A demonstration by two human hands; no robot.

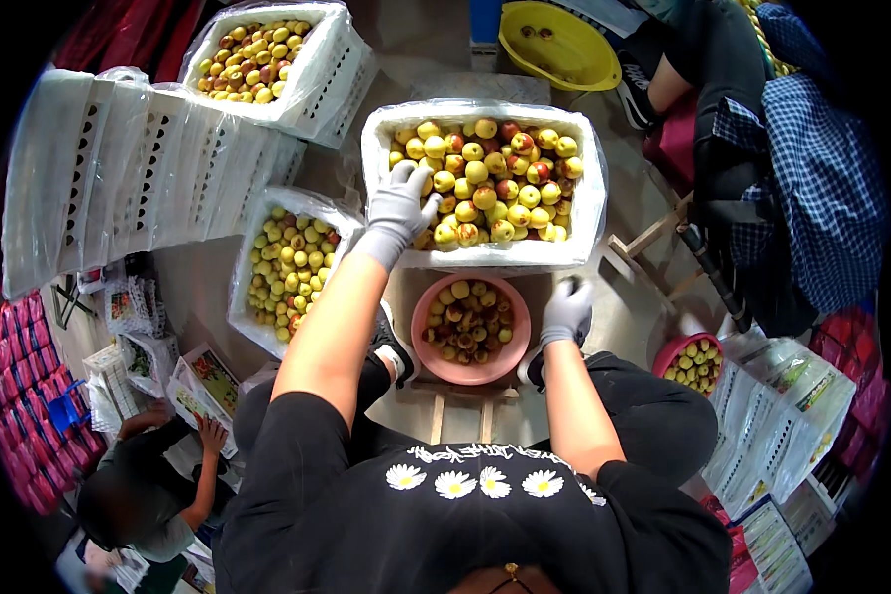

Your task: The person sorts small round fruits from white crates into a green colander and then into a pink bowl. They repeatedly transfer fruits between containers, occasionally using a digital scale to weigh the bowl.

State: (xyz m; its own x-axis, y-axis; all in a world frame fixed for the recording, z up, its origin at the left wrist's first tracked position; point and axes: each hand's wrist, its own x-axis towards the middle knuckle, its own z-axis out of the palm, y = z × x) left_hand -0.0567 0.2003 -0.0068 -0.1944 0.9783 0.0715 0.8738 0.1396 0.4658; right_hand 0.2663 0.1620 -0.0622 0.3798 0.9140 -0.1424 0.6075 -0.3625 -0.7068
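Observation:
My left hand [401, 208], in a grey glove, lies over the left rim of a white foam crate [482, 258] lined with clear plastic. Its fingers are spread and touch the yellow and red-brown jujubes [482, 197] in there; none is visibly gripped. To the right, below the crate's front edge, my gloved right hand [566, 310] is curled and blurred. Something dark shows at its fingertips, too unclear to name. Between my feet a pink plastic basin [520, 327] holds jujubes, many of them browned.
A second lined crate [271, 338] of greener jujubes stands left, another crate [327, 74] behind it. Stacked white crates [104, 171] lie far left. A yellow basin [601, 63], a small pink bucket [668, 356] and a seated person's checked garment [824, 185] are right. Another person's hand [211, 433] is lower left.

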